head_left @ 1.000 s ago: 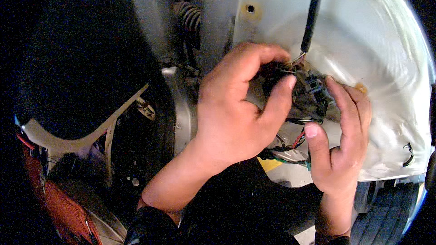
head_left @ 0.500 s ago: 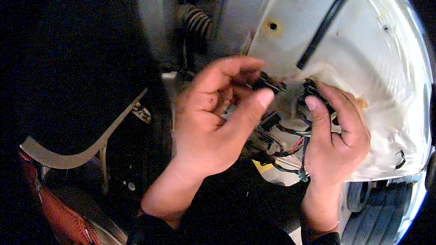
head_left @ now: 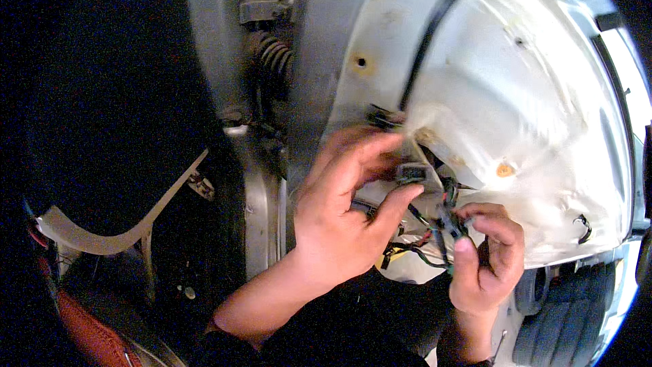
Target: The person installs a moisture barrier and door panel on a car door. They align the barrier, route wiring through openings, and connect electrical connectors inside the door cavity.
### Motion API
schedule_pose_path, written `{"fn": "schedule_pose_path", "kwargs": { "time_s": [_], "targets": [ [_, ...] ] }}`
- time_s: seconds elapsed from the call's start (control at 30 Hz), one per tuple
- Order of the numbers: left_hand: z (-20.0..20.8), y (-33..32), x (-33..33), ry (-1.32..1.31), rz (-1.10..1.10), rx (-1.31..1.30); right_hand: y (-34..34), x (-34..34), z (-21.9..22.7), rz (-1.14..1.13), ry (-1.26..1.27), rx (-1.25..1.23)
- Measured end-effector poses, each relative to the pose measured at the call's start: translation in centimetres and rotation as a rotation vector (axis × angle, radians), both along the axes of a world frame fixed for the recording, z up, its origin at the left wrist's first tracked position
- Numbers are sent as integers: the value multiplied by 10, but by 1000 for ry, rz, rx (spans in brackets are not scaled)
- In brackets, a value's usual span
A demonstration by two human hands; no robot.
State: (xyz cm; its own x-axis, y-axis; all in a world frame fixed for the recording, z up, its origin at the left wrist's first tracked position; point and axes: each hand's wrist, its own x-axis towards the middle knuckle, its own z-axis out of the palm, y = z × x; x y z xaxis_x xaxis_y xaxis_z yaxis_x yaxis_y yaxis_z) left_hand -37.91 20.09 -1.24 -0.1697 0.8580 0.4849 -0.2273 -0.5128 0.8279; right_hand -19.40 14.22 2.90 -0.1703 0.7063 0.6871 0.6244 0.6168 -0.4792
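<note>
My left hand (head_left: 343, 214) pinches a small rectangular wiring connector (head_left: 411, 174) between thumb and fingers, its end toward the right. Beside it, lower and to the right, my right hand (head_left: 490, 258) has closed its thumb and fingers round a dark wire bundle (head_left: 451, 221). What sits at the end of that bundle is blurred. Several thin wires (head_left: 414, 248), some red and green, hang between and below the hands. Another dark connector (head_left: 384, 117) shows just above my left fingers.
A pale vehicle door panel (head_left: 475, 75) covered partly in clear film lies ahead, with a black cable or strip (head_left: 435, 24) running down it. A ribbed rubber boot (head_left: 275, 51) is at the upper left. Below right are stacked tyres (head_left: 564, 323); a curved beige trim edge (head_left: 102, 236) lies left.
My right hand has moved down and slightly left, now on the wire bundle. My left hand has shifted a little right and down. The whole view has swung, so the panel appears further left.
</note>
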Motion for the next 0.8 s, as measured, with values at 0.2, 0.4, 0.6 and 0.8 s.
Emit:
{"fn": "schedule_pose_path", "kwargs": {
  "time_s": [0.2,0.4,0.6,0.8],
  "targets": [
    [1,18,14,282,371,181,12,-18,15,-68,-191,70],
    [3,21,14,329,456,150,26,-30,20,-120,-284,141],
    [6,18,13,281,404,60,32,-29,13,-131,-279,165],
    [10,19,13,197,416,-25,37,-30,12,-130,-258,161]
  ]
}}
